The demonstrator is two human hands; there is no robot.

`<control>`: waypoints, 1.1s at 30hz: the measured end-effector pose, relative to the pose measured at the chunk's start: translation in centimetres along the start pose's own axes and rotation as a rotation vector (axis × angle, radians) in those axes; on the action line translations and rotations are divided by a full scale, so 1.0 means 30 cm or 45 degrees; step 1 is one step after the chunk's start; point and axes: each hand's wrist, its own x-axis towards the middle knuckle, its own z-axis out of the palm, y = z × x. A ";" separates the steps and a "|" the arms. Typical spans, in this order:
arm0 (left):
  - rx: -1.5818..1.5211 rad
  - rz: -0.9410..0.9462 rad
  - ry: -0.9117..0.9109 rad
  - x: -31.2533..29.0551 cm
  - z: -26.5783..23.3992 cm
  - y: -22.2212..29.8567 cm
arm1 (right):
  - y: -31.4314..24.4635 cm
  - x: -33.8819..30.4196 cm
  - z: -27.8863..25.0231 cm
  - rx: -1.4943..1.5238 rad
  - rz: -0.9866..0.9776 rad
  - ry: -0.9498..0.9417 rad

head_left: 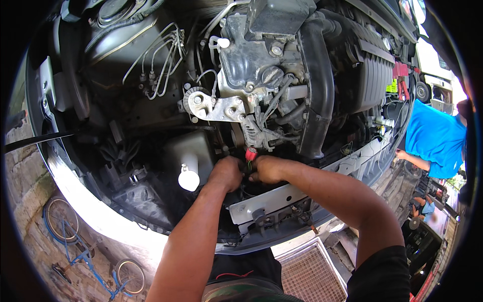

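Reaches into engine bay point(121, 53) with left hand point(228, 172) and right hand point(268, 169), both half-curled near red connector point(251, 153), with exact hold impossible to tell.

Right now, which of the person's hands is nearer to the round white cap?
Left. The left hand is just to the right of the round white cap; the right hand is farther right, beyond the left hand.

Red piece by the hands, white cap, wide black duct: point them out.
Red piece point(251, 153): head view, on its middle.
White cap point(188, 181): head view, on its round end.
Wide black duct point(319, 85): head view, on its long stretch.
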 end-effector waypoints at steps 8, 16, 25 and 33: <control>-0.021 -0.021 0.135 -0.008 0.002 0.006 | 0.033 0.056 0.042 -0.131 0.101 0.138; 0.029 -0.072 0.210 0.009 0.025 -0.008 | 0.023 0.045 0.035 -0.151 0.166 0.138; -0.003 -0.059 0.145 0.015 0.024 -0.026 | 0.014 0.036 0.028 -0.119 0.140 0.176; -0.018 -0.016 0.119 0.000 0.009 -0.001 | -0.100 -0.174 -0.067 -0.118 0.043 0.031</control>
